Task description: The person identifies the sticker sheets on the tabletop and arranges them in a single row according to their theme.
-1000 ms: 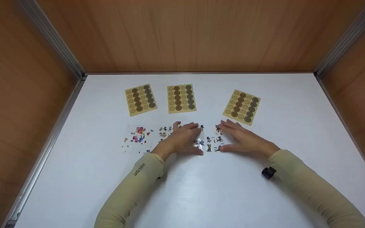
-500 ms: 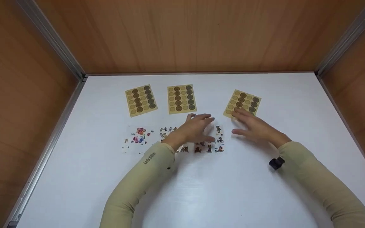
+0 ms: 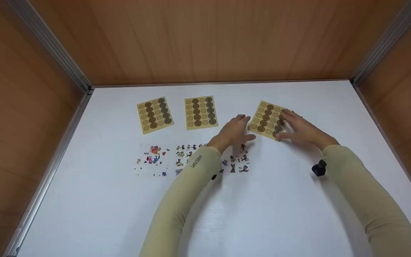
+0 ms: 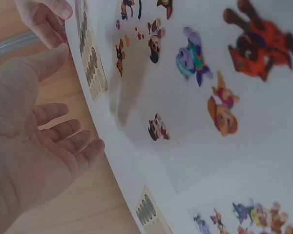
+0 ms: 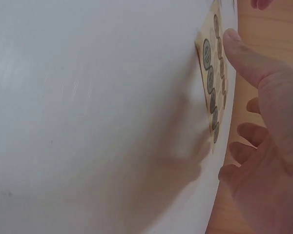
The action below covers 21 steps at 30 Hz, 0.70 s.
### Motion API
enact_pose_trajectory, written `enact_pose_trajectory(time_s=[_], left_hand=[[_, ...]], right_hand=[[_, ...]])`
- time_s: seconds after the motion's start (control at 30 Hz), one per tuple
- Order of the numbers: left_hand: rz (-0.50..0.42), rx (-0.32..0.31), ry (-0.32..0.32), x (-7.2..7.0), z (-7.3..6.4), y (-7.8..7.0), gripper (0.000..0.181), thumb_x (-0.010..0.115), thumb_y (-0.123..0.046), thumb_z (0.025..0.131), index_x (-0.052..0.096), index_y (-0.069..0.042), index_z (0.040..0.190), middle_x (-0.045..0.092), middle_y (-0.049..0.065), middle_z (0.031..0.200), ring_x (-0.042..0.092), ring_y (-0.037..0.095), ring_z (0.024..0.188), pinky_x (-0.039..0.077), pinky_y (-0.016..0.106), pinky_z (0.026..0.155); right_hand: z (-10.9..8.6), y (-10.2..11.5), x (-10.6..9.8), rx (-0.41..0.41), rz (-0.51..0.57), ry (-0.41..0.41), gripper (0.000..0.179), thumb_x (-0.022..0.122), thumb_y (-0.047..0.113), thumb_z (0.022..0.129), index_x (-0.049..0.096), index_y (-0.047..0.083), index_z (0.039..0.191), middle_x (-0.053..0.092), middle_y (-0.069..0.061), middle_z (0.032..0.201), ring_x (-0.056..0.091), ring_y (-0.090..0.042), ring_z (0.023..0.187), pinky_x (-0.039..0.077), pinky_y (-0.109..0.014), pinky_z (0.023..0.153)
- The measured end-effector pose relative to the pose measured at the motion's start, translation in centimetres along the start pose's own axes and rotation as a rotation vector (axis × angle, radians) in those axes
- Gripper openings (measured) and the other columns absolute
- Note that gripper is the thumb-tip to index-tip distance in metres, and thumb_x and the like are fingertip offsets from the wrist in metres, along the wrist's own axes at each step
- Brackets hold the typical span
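Observation:
A yellow sheet of round coin stickers (image 3: 267, 120) lies slanted on the white table, between my two hands. My right hand (image 3: 302, 131) is over its right edge, thumb and fingers spread; in the right wrist view the thumb is close to the sheet (image 5: 211, 80), but contact cannot be told. To the sheet's left, my left hand (image 3: 232, 135) hovers with fingers extended and holds nothing. Below that hand, clear sticker sheets with cartoon characters (image 3: 233, 167) lie in a row, partly hidden by the left forearm. Closer up, the left wrist view shows cartoon stickers (image 4: 224, 109).
Two more coin sticker sheets, one at the far left (image 3: 155, 115) and one near the middle (image 3: 201, 112), lie farther back. A clear sheet with bright small stickers (image 3: 153, 155) is at the row's left end. Wooden panels (image 3: 219, 43) enclose the table (image 3: 262, 214).
Both hands have left the clear sticker sheets and moved up and to the right, to either side of the right-hand coin sheet. The sheets have stayed in place on the table.

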<state>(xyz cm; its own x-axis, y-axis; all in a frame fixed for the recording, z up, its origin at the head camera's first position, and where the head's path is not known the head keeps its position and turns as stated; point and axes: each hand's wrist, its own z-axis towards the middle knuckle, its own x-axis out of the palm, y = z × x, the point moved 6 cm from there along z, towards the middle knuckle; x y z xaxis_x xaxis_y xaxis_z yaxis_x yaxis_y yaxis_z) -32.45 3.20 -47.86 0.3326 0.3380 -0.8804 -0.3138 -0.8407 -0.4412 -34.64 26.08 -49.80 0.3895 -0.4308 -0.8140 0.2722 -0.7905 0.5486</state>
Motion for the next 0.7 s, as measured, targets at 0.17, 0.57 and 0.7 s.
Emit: enact_pose_trajectory(time_s=[0.17,0.57,0.7], left_hand=[[-0.006,-0.058,0.001,0.8,1.7,0.2,0.072,0.066,-0.043,0.098,0.039,-0.008,0.156,0.037,0.011,0.161,0.037,0.025,0.146,0.029,0.035,0.121],[0.016,-0.149,-0.002,3.2,4.0,-1.0,0.069,0.058,-0.047,0.101,0.038,-0.011,0.157,0.023,0.007,0.167,0.013,0.022,0.155,0.010,0.037,0.125],[0.041,-0.157,-0.002,3.4,4.2,-1.0,0.074,0.055,-0.049,0.102,0.032,-0.008,0.159,0.018,0.011,0.168,0.010,0.025,0.155,0.008,0.038,0.125]], right_hand=[[-0.1,-1.5,0.1,0.039,-0.042,0.032,0.101,0.068,0.056,0.093,0.016,0.003,0.162,0.000,-0.021,0.168,-0.004,-0.041,0.153,0.002,-0.063,0.121],[-0.2,-3.5,0.2,0.091,-0.080,0.087,0.107,0.058,0.068,0.092,0.008,0.006,0.163,-0.009,-0.022,0.166,-0.015,-0.042,0.151,-0.007,-0.062,0.120],[0.0,-3.5,0.6,0.081,-0.097,0.088,0.110,0.058,0.070,0.091,0.004,0.005,0.162,-0.009,-0.020,0.167,-0.015,-0.040,0.151,-0.007,-0.061,0.120]])
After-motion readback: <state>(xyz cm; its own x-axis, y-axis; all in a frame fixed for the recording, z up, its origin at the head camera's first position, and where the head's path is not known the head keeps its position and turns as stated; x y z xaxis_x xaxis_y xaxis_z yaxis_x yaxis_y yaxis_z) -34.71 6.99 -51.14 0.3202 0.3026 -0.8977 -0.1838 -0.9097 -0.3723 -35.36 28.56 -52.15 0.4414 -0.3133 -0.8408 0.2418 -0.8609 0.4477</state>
